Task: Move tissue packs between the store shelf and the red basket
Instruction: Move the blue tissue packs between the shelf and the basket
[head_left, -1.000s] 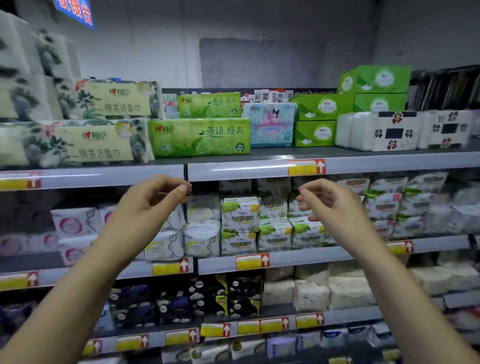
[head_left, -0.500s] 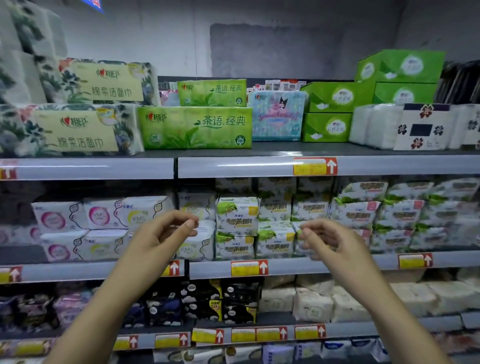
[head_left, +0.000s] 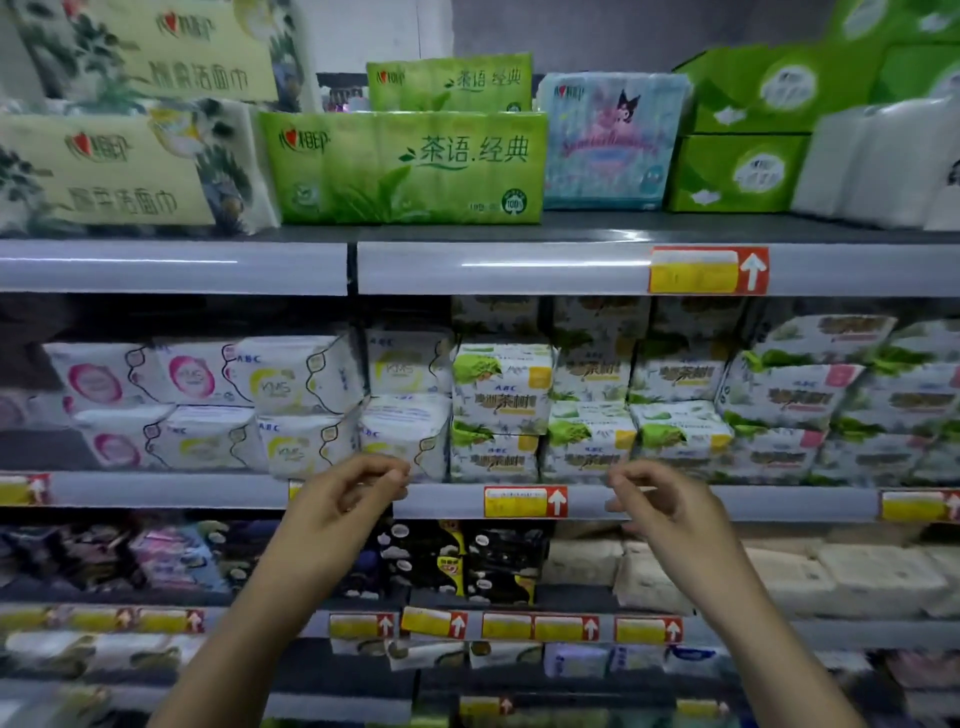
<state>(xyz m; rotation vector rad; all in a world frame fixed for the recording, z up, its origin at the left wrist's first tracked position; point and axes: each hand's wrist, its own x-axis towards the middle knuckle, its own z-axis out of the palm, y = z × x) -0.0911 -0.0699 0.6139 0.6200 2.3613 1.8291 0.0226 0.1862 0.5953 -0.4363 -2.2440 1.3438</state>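
Both hands are up in front of the shelving, empty. Left hand (head_left: 348, 499) and right hand (head_left: 667, 512): fingers loosely curled, thumb near fingertips, nothing held. Both sit level with the mid rail (head_left: 156, 488), not touching any goods.

Tissue is on the top shelf (head_left: 519, 267), one level above the hands. Likeliest target, my read: green pack (head_left: 405, 166), front row at the shelf edge. Can't confirm which pack is meant. Red basket is not in view. Empty hands suggest a pick from the shelf.

Key geometry: the green pack lies straight up from the hands, slightly left. Its long axis runs left-right, parallel to the shelf edge, broad face toward the camera. Left hand is roughly under its middle. Right hand is past its right end, under the blue pack (head_left: 608, 140). So left is nearer. A two-hand grab by the ends needs both hands raised and the right shifted left. Blue pack sits just beside the green one's right end, so finger room is tight there.
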